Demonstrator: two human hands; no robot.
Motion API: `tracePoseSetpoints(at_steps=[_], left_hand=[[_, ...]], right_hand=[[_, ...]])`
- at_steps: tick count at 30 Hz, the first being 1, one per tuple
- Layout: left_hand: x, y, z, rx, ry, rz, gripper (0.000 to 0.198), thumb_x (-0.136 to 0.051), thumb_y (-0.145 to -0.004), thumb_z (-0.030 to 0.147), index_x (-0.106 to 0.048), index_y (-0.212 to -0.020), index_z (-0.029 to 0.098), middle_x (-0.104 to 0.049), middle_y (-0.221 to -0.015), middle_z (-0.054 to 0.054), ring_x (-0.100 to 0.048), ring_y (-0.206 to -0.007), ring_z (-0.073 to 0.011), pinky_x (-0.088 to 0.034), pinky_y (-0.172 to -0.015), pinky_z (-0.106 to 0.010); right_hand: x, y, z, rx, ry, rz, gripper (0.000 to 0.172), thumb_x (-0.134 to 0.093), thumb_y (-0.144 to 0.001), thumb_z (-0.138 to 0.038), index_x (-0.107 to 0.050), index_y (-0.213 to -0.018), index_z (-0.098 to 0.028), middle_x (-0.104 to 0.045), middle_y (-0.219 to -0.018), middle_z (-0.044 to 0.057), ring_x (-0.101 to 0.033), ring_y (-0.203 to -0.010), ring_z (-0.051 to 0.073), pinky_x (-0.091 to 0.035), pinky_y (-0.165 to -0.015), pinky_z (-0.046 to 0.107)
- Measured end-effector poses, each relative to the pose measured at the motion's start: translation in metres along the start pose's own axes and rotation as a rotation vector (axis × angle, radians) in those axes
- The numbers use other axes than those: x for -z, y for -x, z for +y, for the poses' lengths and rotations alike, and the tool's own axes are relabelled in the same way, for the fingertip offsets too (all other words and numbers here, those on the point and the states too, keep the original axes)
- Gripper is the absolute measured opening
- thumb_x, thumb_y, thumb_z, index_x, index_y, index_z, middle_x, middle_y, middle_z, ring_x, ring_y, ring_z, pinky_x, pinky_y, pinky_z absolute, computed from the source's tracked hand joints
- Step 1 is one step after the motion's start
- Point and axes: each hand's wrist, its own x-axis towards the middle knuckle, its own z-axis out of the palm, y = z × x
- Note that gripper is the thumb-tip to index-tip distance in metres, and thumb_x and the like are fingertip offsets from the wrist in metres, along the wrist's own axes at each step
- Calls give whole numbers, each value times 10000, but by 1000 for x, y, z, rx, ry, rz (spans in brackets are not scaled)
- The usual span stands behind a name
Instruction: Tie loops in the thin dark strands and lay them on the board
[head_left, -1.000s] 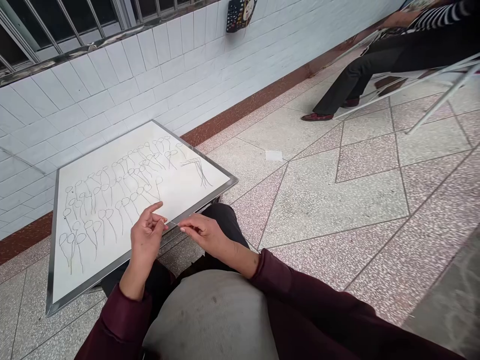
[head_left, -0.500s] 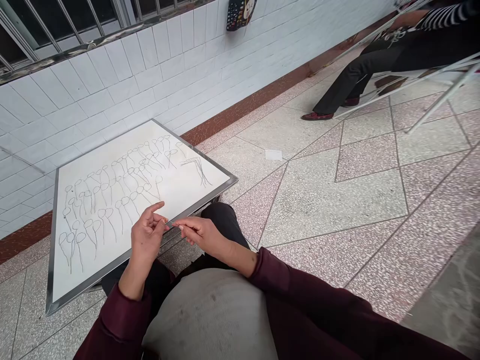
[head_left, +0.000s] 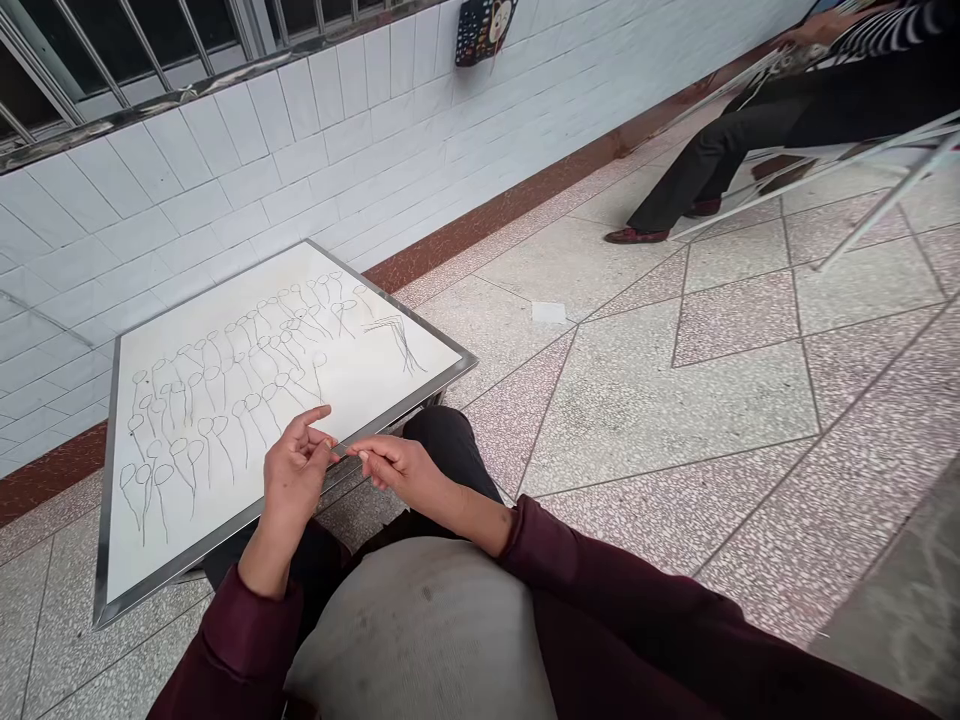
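Note:
My left hand [head_left: 296, 465] pinches one end of a thin dark wire [head_left: 342, 449] between thumb and forefinger, its other fingers raised. A short way to the right, my right hand [head_left: 401, 468] pinches the same wire with thumb and fingertips. Both hands are over the near edge of a white board with a metal rim [head_left: 367, 418]. Rows of thin wires with a round loop at one end [head_left: 244, 408] lie on the board. A small bunch of wires bent near one end, without loops [head_left: 405, 345], lies at its right corner.
A white tiled wall [head_left: 337, 180] with a barred window [head_left: 150, 50] runs behind the board. A dark patterned pouch [head_left: 482, 32] hangs on it. One white piece of paper [head_left: 548, 313] lies on the speckled floor. At the upper right, another person [head_left: 712, 165] sits beside a white metal frame [head_left: 889, 198].
Both hands hold nearly the same pose on the wire. The whole view has shifted very slightly; the other person's hands have moved a little.

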Motion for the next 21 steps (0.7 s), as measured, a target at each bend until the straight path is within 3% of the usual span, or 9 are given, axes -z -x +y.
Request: tracePoseSetpoints(at_steps=[7, 16, 21], left_hand=[[3, -1, 0, -1, 11, 29, 407, -622, -766, 253, -625, -1171, 218, -645, -784, 7, -658, -668, -139, -526, -725, -294], [35, -6, 5, -11, 38, 199, 416, -676, -730, 285, -654, -1132, 182, -656, -760, -4, -651, -684, -150, -544, -729, -319], [42, -9, 4, 53, 49, 191, 457, -687, -711, 280, -639, -1150, 164, -668, -750, -8, -651, -643, -142, -544, -717, -317]], right_hand=[[1, 1, 2, 45, 35, -26, 312, -429, -964, -320, -671, -1122, -203, -641, -788, 16, -579, -584, 83, -501, -518, 177], [18, 9, 4, 58, 144, -57, 284, -442, -968, -331, -678, -1016, -181, -655, -754, 20, -612, -611, 111, -521, -578, 218], [29, 15, 7, 17, 121, -50, 285, -459, -958, -365, -670, -994, -176, -641, -738, 18, -600, -584, 111, -511, -559, 219]])
